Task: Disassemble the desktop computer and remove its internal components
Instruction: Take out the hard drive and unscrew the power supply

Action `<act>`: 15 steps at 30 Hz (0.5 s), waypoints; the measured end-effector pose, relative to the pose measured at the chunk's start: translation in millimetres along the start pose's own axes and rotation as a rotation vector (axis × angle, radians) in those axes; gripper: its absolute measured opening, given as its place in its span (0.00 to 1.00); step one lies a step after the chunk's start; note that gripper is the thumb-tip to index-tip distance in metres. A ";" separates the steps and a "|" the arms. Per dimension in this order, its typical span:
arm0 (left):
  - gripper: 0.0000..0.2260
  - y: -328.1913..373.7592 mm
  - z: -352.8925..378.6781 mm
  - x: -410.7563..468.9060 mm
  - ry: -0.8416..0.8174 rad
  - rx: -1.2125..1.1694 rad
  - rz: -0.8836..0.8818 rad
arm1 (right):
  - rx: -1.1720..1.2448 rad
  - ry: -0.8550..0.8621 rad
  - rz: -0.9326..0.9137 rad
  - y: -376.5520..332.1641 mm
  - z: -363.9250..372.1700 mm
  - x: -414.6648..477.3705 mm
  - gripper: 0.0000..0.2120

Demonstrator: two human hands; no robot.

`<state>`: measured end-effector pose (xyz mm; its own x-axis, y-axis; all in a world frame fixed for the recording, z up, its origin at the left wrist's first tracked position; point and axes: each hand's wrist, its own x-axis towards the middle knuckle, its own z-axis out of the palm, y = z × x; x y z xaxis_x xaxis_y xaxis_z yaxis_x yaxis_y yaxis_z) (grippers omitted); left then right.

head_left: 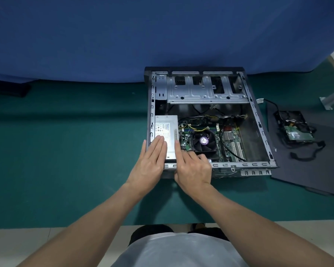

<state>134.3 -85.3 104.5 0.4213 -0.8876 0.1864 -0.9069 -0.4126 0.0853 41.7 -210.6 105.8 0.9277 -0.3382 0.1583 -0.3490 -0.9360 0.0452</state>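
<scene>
- The desktop computer case (206,120), a black box with a bare stamped-steel frame, lies open on its side on the green felt-like table cover (66,151).
- The left hand (148,162) lies flat, fingers straight and pressed side by side, on the smooth grey metal power supply (167,130) in the case's near-left corner; it grips nothing.
- The right hand (193,168) rests at the supply's right edge, index finger stretched along it, other fingers loosely curled, nothing pinched.
- Beside the supply sits the green motherboard (229,139), carrying a square black CPU fan (203,140) with a round purple hub.
- A perforated grey drive cage (204,89) spans the far end.
- To the right, a flat black side panel (307,170) carries a removed hard drive (295,130), circuit board up, amid black cables.
</scene>
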 end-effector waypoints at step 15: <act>0.40 -12.4 -18.7 7.3 -0.259 -0.503 -0.256 | 0.743 -0.588 -0.080 50.1 -55.7 94.2 0.53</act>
<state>148.5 -82.8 123.1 0.5552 -0.8200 -0.1394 -0.6398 -0.5281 0.5583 104.3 -283.9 177.9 0.9341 -0.0752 -0.3490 -0.2952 -0.7124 -0.6366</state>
